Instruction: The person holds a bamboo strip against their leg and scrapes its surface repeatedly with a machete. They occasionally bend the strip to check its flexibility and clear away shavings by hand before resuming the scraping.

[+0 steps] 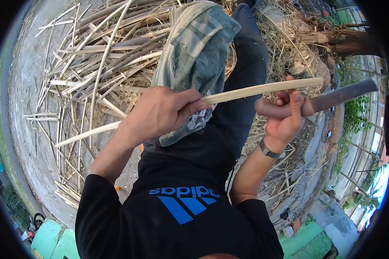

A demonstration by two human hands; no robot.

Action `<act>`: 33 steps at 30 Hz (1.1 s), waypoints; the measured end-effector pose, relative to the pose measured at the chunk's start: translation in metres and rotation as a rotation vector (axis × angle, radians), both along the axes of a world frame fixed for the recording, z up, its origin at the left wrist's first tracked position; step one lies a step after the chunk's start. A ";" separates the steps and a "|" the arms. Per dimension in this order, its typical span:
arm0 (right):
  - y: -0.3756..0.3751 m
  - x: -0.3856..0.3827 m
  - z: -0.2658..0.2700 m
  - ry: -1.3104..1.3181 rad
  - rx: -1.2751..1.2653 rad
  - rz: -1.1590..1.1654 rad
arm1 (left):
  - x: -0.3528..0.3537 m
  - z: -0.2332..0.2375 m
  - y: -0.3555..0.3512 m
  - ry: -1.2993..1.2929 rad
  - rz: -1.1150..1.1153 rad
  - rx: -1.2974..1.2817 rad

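A long pale split-bamboo strip (255,91) runs crosswise over my lap. My left hand (160,111) is closed round its middle, thumb on top, and the strip's other end shows past my left forearm. In my right hand (285,123) is a knife (343,96) with a rounded brown handle and a wide dark blade pointing right. The fingers curl about the handle near the blade, and the index finger reaches up to the strip's right part. Beneath the left hand, a worn grey-green cloth (199,43) covers my left leg.
Split strips and dark stalks (112,56) lie heaped on the ground ahead and to the left. Thin shavings (285,56) are strewn around my right leg (248,56). A brown log (350,42) lies at upper right, with green plants (356,114) below it.
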State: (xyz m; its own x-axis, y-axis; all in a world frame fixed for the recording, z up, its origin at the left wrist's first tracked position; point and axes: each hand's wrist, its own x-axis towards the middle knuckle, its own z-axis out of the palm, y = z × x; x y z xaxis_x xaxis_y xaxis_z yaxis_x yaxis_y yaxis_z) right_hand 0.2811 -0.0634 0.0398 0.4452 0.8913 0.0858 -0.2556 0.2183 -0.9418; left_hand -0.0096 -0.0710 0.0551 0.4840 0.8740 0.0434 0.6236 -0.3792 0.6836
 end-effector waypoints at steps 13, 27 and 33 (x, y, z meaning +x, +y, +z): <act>-0.028 0.033 -0.014 0.196 -0.129 -0.092 | 0.007 -0.025 -0.034 0.015 -0.041 -0.169; 0.034 0.084 -0.015 0.093 -0.039 -0.239 | -0.118 -0.022 -0.039 -0.047 0.385 -0.380; 0.025 0.050 -0.024 -0.363 -0.175 -0.089 | -0.114 -0.025 -0.001 -0.051 0.526 -0.180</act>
State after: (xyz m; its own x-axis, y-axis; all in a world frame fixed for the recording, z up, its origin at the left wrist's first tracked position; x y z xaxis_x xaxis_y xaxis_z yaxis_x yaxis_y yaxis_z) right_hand 0.3306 -0.0388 0.0155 0.4902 0.8656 0.1025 0.1130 0.0534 -0.9922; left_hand -0.1235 -0.0719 0.0299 -0.0187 0.9930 -0.1169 0.6614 0.1000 0.7433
